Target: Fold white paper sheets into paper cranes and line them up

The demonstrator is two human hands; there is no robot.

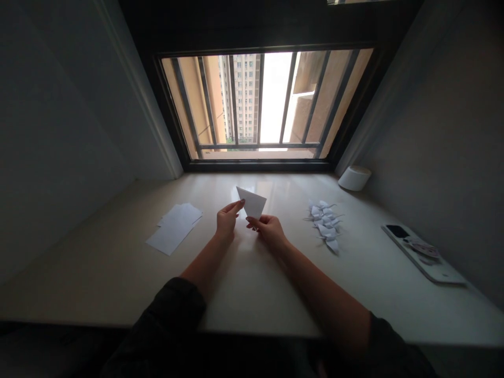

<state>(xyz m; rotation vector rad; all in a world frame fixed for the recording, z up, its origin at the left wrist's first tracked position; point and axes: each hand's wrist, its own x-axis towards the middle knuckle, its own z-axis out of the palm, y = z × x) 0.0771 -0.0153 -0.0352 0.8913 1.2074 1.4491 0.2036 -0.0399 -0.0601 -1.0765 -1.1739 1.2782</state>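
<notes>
A white paper folded into a triangle (252, 202) is held up above the pale sill in the middle of the view. My left hand (227, 219) pinches its left edge with thumb and fingers closed. My right hand (270, 229) grips the lower point from the right, fingers curled. A stack of flat white sheets (174, 228) lies to the left of my hands. To the right lies a cluster of several small folded paper figures (325, 220).
A barred window (260, 105) stands behind the wide sill (252, 294). A white round container (354, 177) sits at the back right corner. A phone in a pale case (423, 252) lies at the right, near the wall.
</notes>
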